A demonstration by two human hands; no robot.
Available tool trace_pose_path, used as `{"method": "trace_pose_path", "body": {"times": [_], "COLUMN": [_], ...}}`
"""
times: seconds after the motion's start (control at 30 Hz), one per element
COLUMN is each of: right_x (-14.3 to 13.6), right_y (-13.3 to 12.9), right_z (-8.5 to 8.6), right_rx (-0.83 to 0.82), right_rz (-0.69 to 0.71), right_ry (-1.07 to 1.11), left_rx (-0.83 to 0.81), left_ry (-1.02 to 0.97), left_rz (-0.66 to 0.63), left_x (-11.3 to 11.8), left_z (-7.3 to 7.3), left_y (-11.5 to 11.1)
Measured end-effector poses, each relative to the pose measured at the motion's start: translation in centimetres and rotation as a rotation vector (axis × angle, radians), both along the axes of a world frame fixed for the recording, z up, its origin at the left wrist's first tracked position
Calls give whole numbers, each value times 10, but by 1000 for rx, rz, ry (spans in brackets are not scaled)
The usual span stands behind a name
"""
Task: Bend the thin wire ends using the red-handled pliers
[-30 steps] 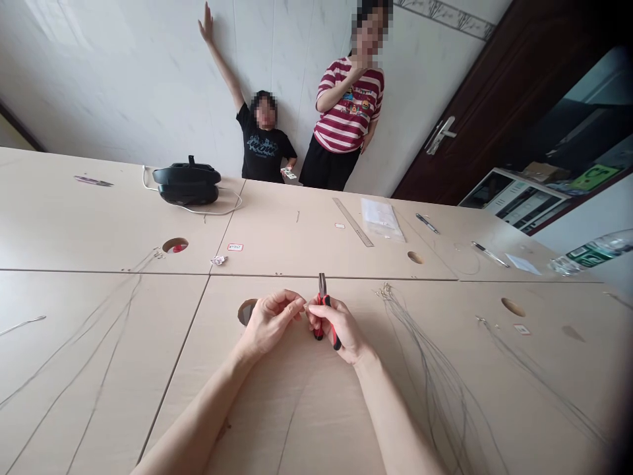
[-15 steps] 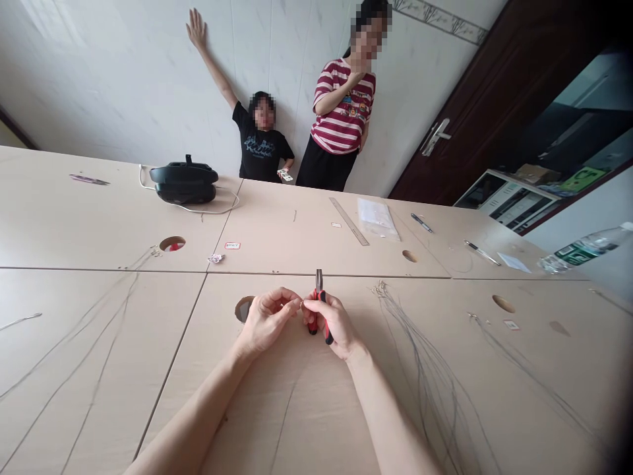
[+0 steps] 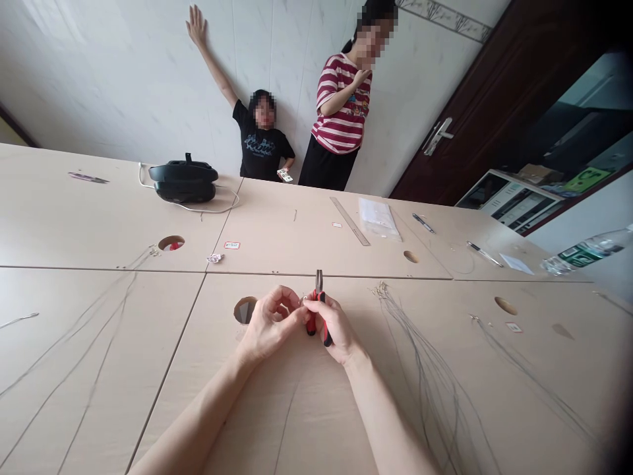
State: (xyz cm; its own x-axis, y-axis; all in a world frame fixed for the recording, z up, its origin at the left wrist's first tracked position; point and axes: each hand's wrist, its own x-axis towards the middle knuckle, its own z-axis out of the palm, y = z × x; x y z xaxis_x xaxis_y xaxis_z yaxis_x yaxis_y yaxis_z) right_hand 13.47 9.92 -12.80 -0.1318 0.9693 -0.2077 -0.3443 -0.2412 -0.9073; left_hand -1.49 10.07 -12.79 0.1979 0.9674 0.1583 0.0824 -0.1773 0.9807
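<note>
The right hand (image 3: 336, 326) holds a pair of pliers (image 3: 319, 284) with red and black handles. Its fingers are bent around the handles, and the metal jaws point to the far side, close together. The pliers are above the middle of the surface (image 3: 252, 422), just to the right of the left hand (image 3: 271, 323). The thumb and forefinger of the right hand are also brought together at a tiny pale piece (image 3: 305, 300), which is too small to tell what it is. The left hand has its fingers bent, with a narrow gap, and their tips are just beside this piece; whether they grip it, I cannot tell. A thin line of cord (image 3: 287, 422) runs on the surface between the two forearms towards the near edge.

To the left of the left hand is a round hole (image 3: 245, 310), partly covered by the hand. To the right of the right hand lies a bundle of grey cords (image 3: 420, 363), with small metallic ends at its far side. Farther away are a ruler (image 3: 349, 221) and, right beside it, a clear plastic bag (image 3: 380, 219).
</note>
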Motion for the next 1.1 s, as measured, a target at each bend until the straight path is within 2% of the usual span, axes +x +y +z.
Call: {"method": "trace_pose_path", "body": {"times": [0.33, 0.57, 0.73, 0.93, 1.1], "right_x": [-1, -2, 1, 5, 8], "right_y": [0, 1, 0, 1, 2], "right_z": [-1, -1, -2, -2, -4], "right_rx": [26, 44, 38, 11, -16], "right_rz": [14, -1, 4, -11, -21], "right_ry": [0, -2, 16, 92, 216], "left_rx": [272, 400, 370, 217, 95], "left_ry": [109, 106, 84, 94, 109], "left_rz": [57, 66, 74, 135, 209], "left_x": [4, 5, 3, 2, -1], "left_z": [-11, -13, -11, -1, -6], "left_y": [2, 0, 1, 0, 4]}}
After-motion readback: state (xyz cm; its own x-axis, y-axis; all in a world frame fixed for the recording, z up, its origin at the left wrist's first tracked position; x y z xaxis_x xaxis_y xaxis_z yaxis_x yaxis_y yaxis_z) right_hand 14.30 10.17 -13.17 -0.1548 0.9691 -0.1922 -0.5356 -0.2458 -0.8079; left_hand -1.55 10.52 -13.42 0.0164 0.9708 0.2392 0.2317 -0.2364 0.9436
